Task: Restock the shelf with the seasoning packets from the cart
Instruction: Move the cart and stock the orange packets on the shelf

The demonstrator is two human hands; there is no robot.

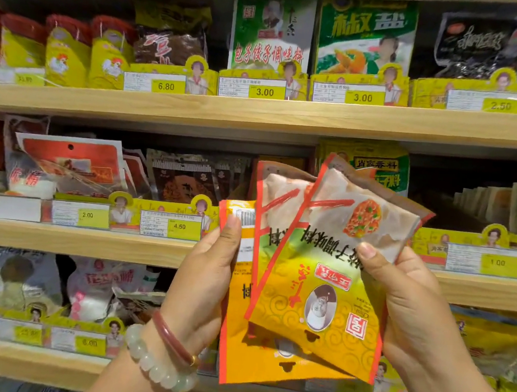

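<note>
I hold a fanned stack of yellow-and-orange seasoning packets (pixel 315 282) in front of the middle shelf (pixel 75 239). The packets are upside down, with a dumpling picture at their upper end. My left hand (pixel 206 282) grips the stack's left edge, thumb on a barcode. My right hand (pixel 404 302) pinches the front packet's right edge. Behind the packets the shelf slot looks dark, and what is in it is hidden. The cart is out of view.
Three wooden shelves carry other seasoning bags behind yellow price-tag strips. The top shelf (pixel 258 111) holds green packets (pixel 271 34) priced 3.00. Dark packets (pixel 184 176) and red ones (pixel 72 161) stand left on the middle shelf. White bags (pixel 99 288) sit lower left.
</note>
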